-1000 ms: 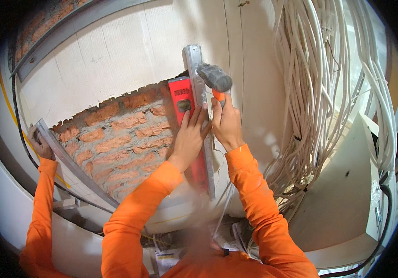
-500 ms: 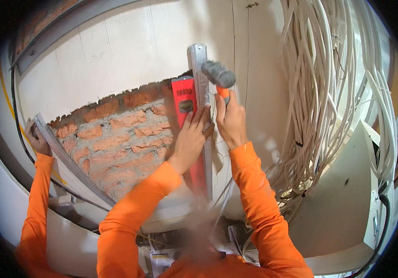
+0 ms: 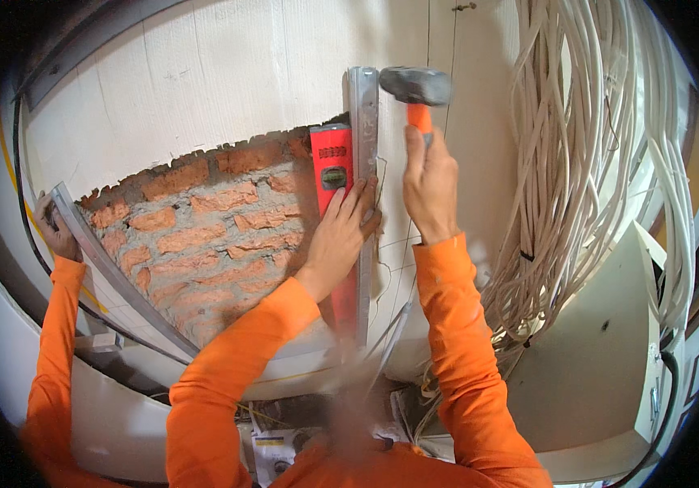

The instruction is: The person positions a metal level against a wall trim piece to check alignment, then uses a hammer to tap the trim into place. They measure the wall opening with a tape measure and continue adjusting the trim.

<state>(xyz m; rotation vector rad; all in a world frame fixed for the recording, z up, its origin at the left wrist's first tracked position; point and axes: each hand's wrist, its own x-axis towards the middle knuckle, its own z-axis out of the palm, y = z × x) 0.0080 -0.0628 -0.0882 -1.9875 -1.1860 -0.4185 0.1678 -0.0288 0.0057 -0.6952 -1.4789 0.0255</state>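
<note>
My left hand is wrapped across a red spirit level and a grey metal channel, pressing the two together side by side. Both stand upright against the wall, at the right edge of a patch of exposed brick. In my right hand is a club hammer with an orange-and-grey handle and a dark head. The head is just right of the channel's top, with a narrow gap between them. My right fingers are closed round the handle.
At the left, a co-worker's hand holds a second metal channel leaning along the brick patch. A thick bundle of white cables hangs at the right. A black cable runs down the left side. Pale wall panels surround the brick.
My right hand and the hammer have moved up and to the right, away from the channel. The left hand keeps its grip. The whole view has shifted slightly.
</note>
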